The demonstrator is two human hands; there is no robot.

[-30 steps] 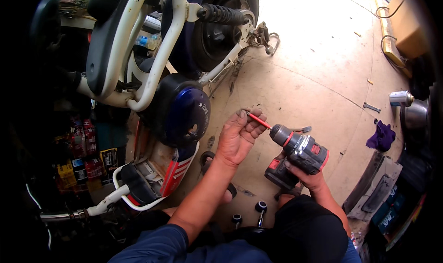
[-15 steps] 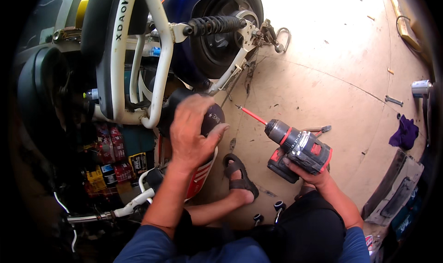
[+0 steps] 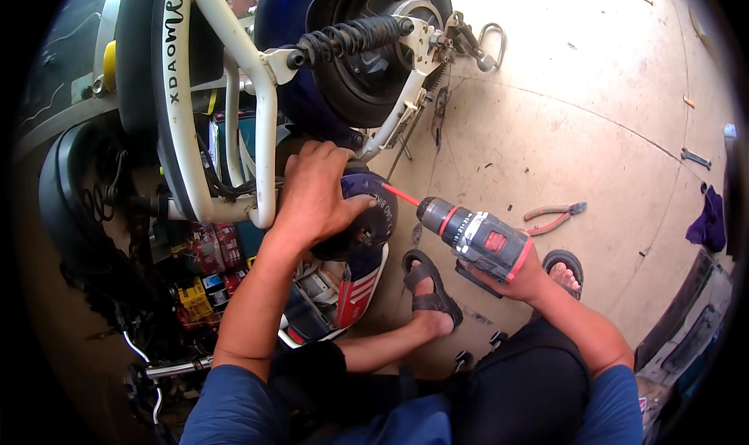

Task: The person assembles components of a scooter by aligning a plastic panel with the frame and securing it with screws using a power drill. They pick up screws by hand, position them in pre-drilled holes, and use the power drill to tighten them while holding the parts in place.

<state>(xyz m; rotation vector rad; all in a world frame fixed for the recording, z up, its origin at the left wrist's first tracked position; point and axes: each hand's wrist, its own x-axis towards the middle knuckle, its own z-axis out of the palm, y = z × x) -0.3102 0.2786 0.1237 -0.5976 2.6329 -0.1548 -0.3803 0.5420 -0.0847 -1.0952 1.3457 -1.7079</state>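
My left hand (image 3: 318,191) grips a dark, rounded cover (image 3: 381,218) with pale lettering, its thumb lying across the near face; part of the cover is hidden under the palm. My right hand (image 3: 521,277) is wrapped around the grip of a black and red cordless drill (image 3: 476,238). A long red bit (image 3: 402,194) runs from the chuck to the cover's right edge, where its tip seems to touch; the tip itself is hard to see. Just below sits an open red and white body part (image 3: 355,298). Above stands an electric bike's white tube frame (image 3: 265,125).
A spring shock absorber (image 3: 351,43) and a wheel under a blue fender (image 3: 273,55) are at the top. Red-handled pliers (image 3: 550,217), a wrench (image 3: 696,158) and a purple cloth (image 3: 708,217) lie on the floor at right. Sandalled feet rest below the drill.
My left hand has come down from a blurred, raised pose onto the cover. The drill has moved left, bringing its bit to the cover's edge. The view has shifted slightly.
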